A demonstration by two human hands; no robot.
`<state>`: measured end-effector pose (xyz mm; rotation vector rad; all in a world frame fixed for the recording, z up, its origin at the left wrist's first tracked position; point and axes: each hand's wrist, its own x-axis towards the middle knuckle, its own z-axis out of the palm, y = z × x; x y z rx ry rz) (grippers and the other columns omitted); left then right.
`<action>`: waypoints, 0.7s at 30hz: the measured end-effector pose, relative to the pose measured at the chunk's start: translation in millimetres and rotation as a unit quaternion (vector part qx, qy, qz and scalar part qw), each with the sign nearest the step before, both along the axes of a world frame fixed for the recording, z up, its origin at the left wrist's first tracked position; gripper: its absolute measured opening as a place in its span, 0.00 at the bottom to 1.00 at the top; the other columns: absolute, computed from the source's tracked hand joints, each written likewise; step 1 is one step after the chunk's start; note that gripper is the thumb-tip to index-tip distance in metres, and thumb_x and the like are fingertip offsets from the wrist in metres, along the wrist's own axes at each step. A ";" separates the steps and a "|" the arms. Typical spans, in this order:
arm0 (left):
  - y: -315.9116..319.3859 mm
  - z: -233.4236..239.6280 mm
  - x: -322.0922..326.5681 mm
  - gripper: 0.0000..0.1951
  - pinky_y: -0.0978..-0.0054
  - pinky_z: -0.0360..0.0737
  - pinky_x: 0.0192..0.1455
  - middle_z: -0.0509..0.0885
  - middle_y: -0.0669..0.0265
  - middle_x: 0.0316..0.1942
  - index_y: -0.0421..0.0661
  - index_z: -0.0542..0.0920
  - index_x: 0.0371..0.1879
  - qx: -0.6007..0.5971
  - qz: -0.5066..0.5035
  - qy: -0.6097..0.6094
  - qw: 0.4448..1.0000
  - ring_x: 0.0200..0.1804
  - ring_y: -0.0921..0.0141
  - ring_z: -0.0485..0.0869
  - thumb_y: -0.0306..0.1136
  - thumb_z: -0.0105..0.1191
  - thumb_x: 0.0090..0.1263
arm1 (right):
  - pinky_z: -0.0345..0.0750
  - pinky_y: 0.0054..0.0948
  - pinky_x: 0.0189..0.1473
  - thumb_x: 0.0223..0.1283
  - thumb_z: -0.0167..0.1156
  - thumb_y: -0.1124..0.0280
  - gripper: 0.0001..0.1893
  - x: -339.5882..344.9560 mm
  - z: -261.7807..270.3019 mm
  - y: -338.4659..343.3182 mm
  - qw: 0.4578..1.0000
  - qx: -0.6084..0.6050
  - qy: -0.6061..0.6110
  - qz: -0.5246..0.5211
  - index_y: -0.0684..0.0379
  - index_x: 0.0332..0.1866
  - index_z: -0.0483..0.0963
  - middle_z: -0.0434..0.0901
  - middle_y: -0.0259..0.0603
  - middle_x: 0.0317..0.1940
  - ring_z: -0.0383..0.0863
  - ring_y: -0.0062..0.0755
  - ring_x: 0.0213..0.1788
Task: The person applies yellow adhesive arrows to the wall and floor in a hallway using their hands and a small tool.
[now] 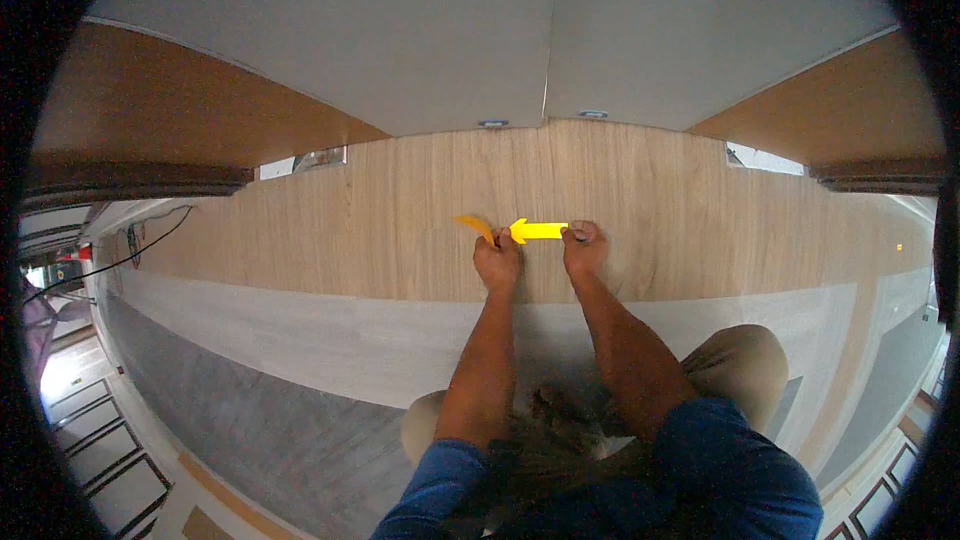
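A bright yellow arrow (541, 230), flat and apparently a sticker, spans the gap between my hands with its head towards the left. My right hand (586, 251) pinches the tail end between thumb and fingers. Beside the arrowhead is my left hand (496, 264), its fingers closed on a curled orange-yellow strip (475, 226) that sticks out to the left. Whether the left fingertips also touch the arrowhead is hard to tell. Both hands are over the wood-grain floor (420, 240); I cannot tell if the arrow touches it.
Two grey door panels (337, 37) (720, 22) meet ahead, between brown wooden side panels (187, 97) (832, 105). A black cable (154, 240) crosses at the far left. Behind the wood-grain strip run a pale band (300, 315) and a grey floor area (262, 405). A small yellow piece (899, 247) lies far right.
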<state>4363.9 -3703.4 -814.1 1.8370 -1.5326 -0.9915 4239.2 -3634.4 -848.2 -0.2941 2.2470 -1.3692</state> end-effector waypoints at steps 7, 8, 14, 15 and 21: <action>-0.8 -27.1 7.4 0.13 0.63 0.77 0.33 0.82 0.53 0.25 0.34 0.77 0.30 0.014 0.019 0.023 0.999 0.29 0.59 0.83 0.35 0.60 0.61 | 0.76 0.27 0.39 0.45 0.69 0.75 0.13 1.2 -2.6 -1.6 0.998 0.017 0.059 0.012 0.62 0.39 0.77 0.81 0.39 0.31 0.79 0.27 0.34; -1.2 -29.6 5.9 0.13 0.63 0.77 0.33 0.82 0.53 0.26 0.34 0.77 0.30 0.026 0.015 0.006 1.000 0.29 0.58 0.83 0.35 0.60 0.61 | 0.76 0.27 0.39 0.45 0.69 0.75 0.13 -0.1 -5.3 -0.5 0.998 0.006 0.056 0.004 0.63 0.39 0.77 0.81 0.38 0.31 0.79 0.27 0.34; 2.0 -13.5 12.6 0.12 0.62 0.77 0.34 0.83 0.52 0.27 0.36 0.79 0.31 -0.010 0.003 -0.009 1.000 0.31 0.57 0.83 0.34 0.59 0.61 | 0.77 0.26 0.39 0.45 0.68 0.75 0.13 6.1 15.9 -7.4 0.996 0.081 0.000 0.025 0.63 0.39 0.77 0.81 0.39 0.32 0.80 0.28 0.35; 1.1 -9.6 9.3 0.12 0.62 0.77 0.35 0.83 0.52 0.28 0.36 0.79 0.31 -0.009 0.001 0.012 1.000 0.31 0.57 0.83 0.34 0.59 0.61 | 0.77 0.26 0.39 0.45 0.68 0.75 0.13 4.5 16.2 -3.8 0.998 0.064 0.007 0.025 0.63 0.39 0.77 0.81 0.40 0.32 0.80 0.28 0.34; 1.3 4.3 -2.4 0.11 0.64 0.78 0.37 0.83 0.53 0.28 0.36 0.79 0.32 0.004 -0.010 -0.039 0.999 0.32 0.58 0.83 0.34 0.59 0.62 | 0.77 0.26 0.37 0.45 0.68 0.76 0.13 -4.8 2.7 -0.2 0.999 0.037 0.030 0.009 0.66 0.38 0.77 0.80 0.42 0.30 0.79 0.29 0.32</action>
